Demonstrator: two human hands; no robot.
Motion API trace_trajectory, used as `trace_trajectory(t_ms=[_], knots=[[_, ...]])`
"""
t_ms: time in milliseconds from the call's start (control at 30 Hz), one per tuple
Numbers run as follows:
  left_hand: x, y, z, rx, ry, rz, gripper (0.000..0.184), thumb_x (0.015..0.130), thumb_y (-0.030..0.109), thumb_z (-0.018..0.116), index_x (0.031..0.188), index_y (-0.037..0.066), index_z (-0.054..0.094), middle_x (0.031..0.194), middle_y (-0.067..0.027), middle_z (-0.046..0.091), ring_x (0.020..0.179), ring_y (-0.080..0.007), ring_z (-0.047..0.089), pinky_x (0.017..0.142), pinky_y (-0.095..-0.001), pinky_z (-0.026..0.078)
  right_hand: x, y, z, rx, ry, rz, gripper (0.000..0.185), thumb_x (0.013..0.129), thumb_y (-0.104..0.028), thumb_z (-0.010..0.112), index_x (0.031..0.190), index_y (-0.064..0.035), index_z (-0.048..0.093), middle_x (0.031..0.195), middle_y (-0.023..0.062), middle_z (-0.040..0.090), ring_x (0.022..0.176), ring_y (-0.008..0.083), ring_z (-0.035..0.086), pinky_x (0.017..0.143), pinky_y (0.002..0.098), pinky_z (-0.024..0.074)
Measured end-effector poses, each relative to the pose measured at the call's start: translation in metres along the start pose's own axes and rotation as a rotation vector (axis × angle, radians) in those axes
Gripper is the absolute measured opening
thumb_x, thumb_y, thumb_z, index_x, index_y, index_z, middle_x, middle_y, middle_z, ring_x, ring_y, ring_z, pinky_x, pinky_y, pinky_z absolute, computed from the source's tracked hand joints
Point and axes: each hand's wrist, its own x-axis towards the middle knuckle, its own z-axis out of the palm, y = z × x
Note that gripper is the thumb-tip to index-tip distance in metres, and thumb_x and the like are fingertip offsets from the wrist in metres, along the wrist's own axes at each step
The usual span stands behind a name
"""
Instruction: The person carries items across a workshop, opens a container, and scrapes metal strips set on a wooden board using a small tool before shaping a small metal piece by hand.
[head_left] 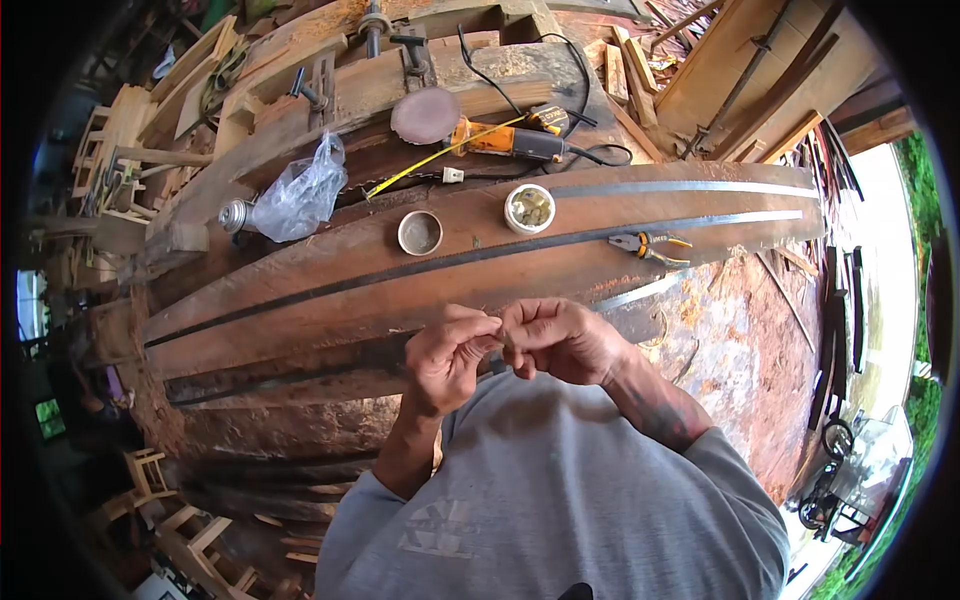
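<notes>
My left hand (447,358) and my right hand (560,340) meet in front of my chest, fingertips pinched together. Whatever is between the fingers is too small to make out. Beyond them lie long curved brown boards (370,272) with dark and silvery strips along them. On the boards stand a round open tin (420,233) and a white tub (530,209) with pale contents. Pliers with yellow and black handles (650,247) rest to the right of the tub.
An orange and black angle grinder (505,139) with a round disc (425,115) lies behind the boards, beside a yellow tape measure (440,155) and black cables. A clear plastic bag (300,195) and a metal can (235,215) are at the left. Clamps and wood scraps stand farther back.
</notes>
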Motion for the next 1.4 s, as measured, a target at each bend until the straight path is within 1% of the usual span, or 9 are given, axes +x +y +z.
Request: trace_trajectory(t_ms=[200,300,400,633,833,1067,1267,1333,1400], knots=[[-0.004,0.0,-0.003,-0.194,0.034,0.021,0.022,0.087,-0.009,0.069,0.105,0.0,0.062,0.09,-0.0086,0.066,0.079,-0.0136,0.063,0.07,-0.0256,0.052,-0.005,0.02,0.008,-0.305,0.025,-0.323,0.018,0.098,-0.016,0.064,0.106,0.0004,0.065,0.09,0.0043,0.066,0.078,0.0125,0.062,0.072,0.0281,0.0508],[0.002,0.024,-0.008,-0.453,0.073,-0.508,0.026,0.088,-0.005,0.071,0.11,-0.001,0.058,0.09,-0.0058,0.065,0.079,-0.0077,0.06,0.067,-0.021,0.049,-0.009,0.016,0.001,-0.372,0.06,-0.355,0.023,0.1,-0.02,0.064,0.108,0.0006,0.065,0.093,0.0044,0.067,0.083,0.0114,0.061,0.074,0.0276,0.0501],[0.006,0.033,-0.01,-0.575,0.157,-0.621,0.022,0.088,-0.003,0.071,0.106,0.0,0.058,0.089,-0.0048,0.065,0.076,-0.0071,0.06,0.065,-0.0207,0.048,-0.01,0.012,0.002,-0.462,0.094,-0.383,0.022,0.099,-0.02,0.065,0.109,-0.0001,0.066,0.096,0.0043,0.068,0.085,0.0104,0.061,0.075,0.0267,0.0495],[0.005,0.042,-0.007,-0.555,0.2,-0.618,0.022,0.085,-0.004,0.073,0.103,-0.002,0.059,0.091,-0.0064,0.066,0.079,-0.0086,0.062,0.071,-0.0208,0.051,-0.005,0.022,0.011,-0.493,0.092,-0.439,0.019,0.097,-0.016,0.068,0.106,-0.0003,0.065,0.088,0.0027,0.066,0.079,0.009,0.058,0.072,0.0252,0.048],[0.001,0.042,-0.01,-0.519,0.15,-0.614,0.021,0.087,-0.004,0.073,0.106,-0.005,0.067,0.094,-0.0075,0.068,0.085,-0.0114,0.065,0.075,-0.0224,0.052,-0.003,0.011,0.016,-0.141,0.114,-0.191,0.013,0.096,-0.013,0.059,0.093,-0.0014,0.065,0.079,0.0055,0.063,0.069,0.015,0.059,0.063,0.0297,0.0482],[0.0,0.044,-0.008,0.102,-0.028,-0.241,0.026,0.088,-0.006,0.069,0.114,-0.003,0.07,0.097,-0.0095,0.069,0.084,-0.0141,0.066,0.074,-0.0261,0.054,-0.003,0.011,0.02,-0.054,0.154,-0.117,0.012,0.094,-0.012,0.06,0.09,-0.001,0.063,0.076,0.005,0.06,0.064,0.0153,0.055,0.058,0.0323,0.046],[-0.004,0.036,0.0,0.249,0.094,-0.139,0.022,0.09,-0.006,0.066,0.111,-0.001,0.069,0.099,-0.0098,0.068,0.086,-0.0173,0.068,0.075,-0.0268,0.054,-0.012,0.015,0.031,-0.503,0.165,-0.357,0.017,0.094,-0.017,0.067,0.101,-0.0006,0.068,0.083,0.0032,0.062,0.069,0.0131,0.054,0.062,0.0261,0.0428],[-0.006,0.035,0.002,0.217,0.143,-0.124,0.021,0.09,-0.006,0.066,0.11,-0.001,0.069,0.099,-0.0095,0.068,0.087,-0.0166,0.068,0.076,-0.0266,0.054,-0.008,0.026,0.03,-0.966,0.217,-0.764,0.019,0.088,-0.01,0.074,0.106,-0.0045,0.069,0.091,0.0038,0.061,0.076,0.0127,0.053,0.063,0.0244,0.0409],[-0.011,0.031,0.004,0.003,0.263,-0.269,0.018,0.094,-0.002,0.064,0.112,-0.004,0.067,0.097,-0.0063,0.067,0.085,-0.0128,0.063,0.075,-0.0251,0.052,-0.005,0.027,0.031,-1.121,0.259,-0.874,0.025,0.084,-0.003,0.076,0.107,-0.0073,0.069,0.097,0.0068,0.061,0.086,0.0148,0.057,0.067,0.0264,0.0464]])
